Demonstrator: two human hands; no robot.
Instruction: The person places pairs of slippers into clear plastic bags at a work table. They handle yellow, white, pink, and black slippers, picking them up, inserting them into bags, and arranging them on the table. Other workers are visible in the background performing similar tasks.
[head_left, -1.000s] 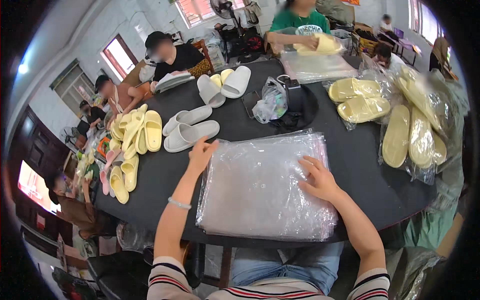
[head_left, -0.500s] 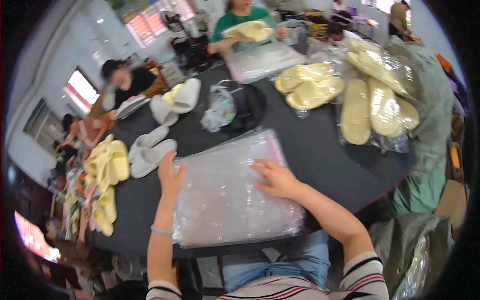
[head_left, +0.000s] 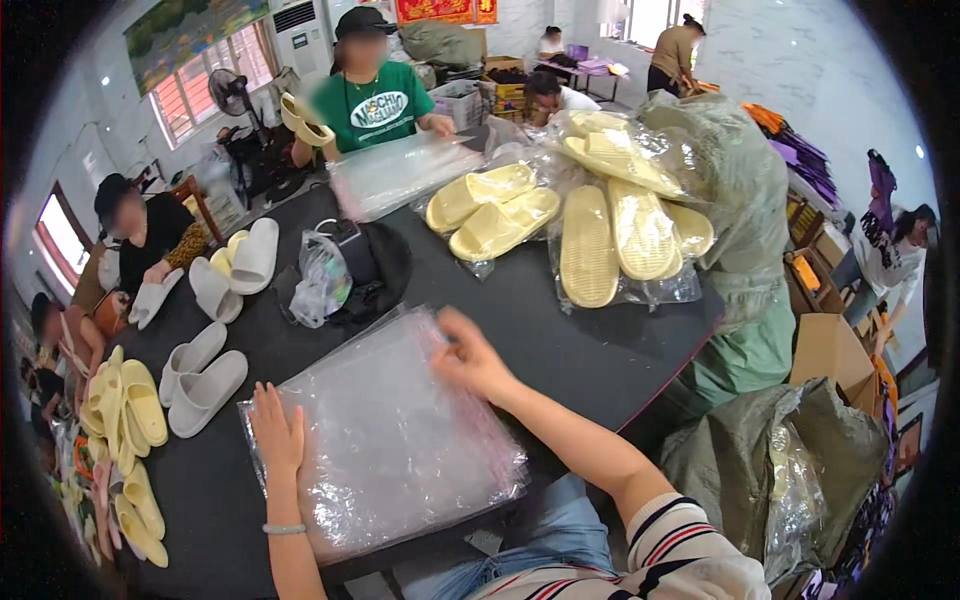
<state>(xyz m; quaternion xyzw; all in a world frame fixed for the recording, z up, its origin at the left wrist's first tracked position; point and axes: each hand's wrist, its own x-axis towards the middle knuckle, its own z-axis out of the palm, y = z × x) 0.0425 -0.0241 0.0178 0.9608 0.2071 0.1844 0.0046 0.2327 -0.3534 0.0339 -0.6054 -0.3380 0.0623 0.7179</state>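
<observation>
Both hands are on the stack of clear plastic bags (head_left: 390, 440), which lies flat on the black table (head_left: 590, 350) right in front of the person, its near corner reaching the table's near edge. The left hand (head_left: 277, 432) lies flat on the stack's left margin, fingers together and stretched out, pinning it down. The right hand (head_left: 472, 358) sits at the far right corner, fingertips pinched together as if picking at the top sheet, though whether a single bag is actually caught there I cannot tell. Judging by the table, the work looks about midway: 2 bundles of yellow slippers (head_left: 615, 225) already sit wrapped in plastic at the far right, while a pair of white slippers (head_left: 200, 375) waits loose just left of the stack, another white pair (head_left: 235, 265) lies farther back, and more yellow ones (head_left: 130, 400) pile at the left edge. No slipper is in a bag under these hands yet. Room to move is fair: bare tabletop opens to the right of the stack and beyond it, up to a black bag (head_left: 370, 270) with a crumpled plastic one (head_left: 320, 280) leaning on it. The left is tighter, with slippers close by.
</observation>
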